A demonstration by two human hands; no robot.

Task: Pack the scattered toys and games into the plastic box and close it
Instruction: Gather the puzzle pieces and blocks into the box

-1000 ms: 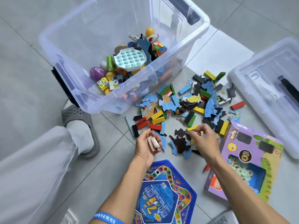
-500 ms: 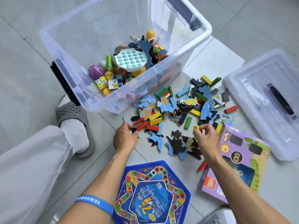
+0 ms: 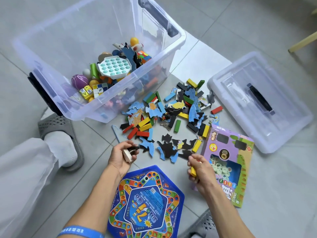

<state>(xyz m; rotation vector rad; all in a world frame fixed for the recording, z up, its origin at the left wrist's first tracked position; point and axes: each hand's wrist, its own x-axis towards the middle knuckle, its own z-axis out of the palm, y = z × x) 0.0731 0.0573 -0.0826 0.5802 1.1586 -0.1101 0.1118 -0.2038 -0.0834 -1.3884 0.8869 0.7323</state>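
A clear plastic box [image 3: 96, 107] stands open on the floor at upper left, part filled with balls, cubes and a teal pop toy [image 3: 114, 67]. Just right of it lies a scattered pile of coloured wooden blocks and blue and black puzzle pieces [image 3: 173, 115]. My left hand [image 3: 122, 155] is at the pile's near left edge, closed on pale wooden blocks and a black piece. My right hand [image 3: 199, 169] is closed on a yellow block beside the purple game box [image 3: 240, 152]. A blue hexagonal board game [image 3: 145, 203] lies between my forearms.
The box's clear lid [image 3: 260, 103] with a black handle lies upside up on the floor at right. My left leg and grey slipper [image 3: 58, 127] rest beside the box at left. A second slipper [image 3: 204, 225] shows at the bottom. Grey floor tiles surround everything.
My left hand went to the pile's left edge and came back up holding a black piece with the pale blocks. My right hand drew back toward me with a yellow block.
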